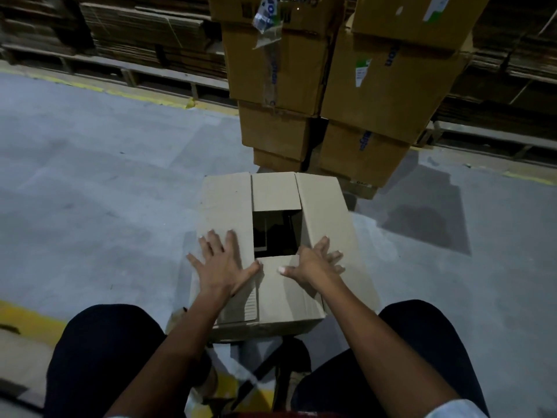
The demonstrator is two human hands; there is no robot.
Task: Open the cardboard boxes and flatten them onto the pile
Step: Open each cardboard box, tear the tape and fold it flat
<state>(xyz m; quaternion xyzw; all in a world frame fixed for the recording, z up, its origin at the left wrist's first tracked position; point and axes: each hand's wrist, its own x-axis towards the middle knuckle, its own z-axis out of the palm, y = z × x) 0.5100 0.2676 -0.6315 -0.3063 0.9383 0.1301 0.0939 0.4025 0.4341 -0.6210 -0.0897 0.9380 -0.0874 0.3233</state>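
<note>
1. A pale cardboard box [280, 254] sits on the grey concrete floor [105, 182], directly in front of the seated person's knees.
2. Its top flaps are folded in but not sealed: a square gap at the centre shows a dark interior (contents cannot be made out).
3. The left hand [221, 262] lies flat on the left flap with fingers spread and straight, gripping nothing.
4. The right hand [316, 263] rests at the near right corner of the gap, fingers extended over the right flap and thumb pointing across the near flap; it presses rather than clasps.
5. Just beyond the box stand two stacks of brown boxes [337, 86], several bearing tape and labels.
6. Flattened cardboard [150, 28] is piled on pallets along the back.
7. Open floor lies to the left of the box, bounded by a yellow painted line [144, 98]; on the right the floor is also bare.
</note>
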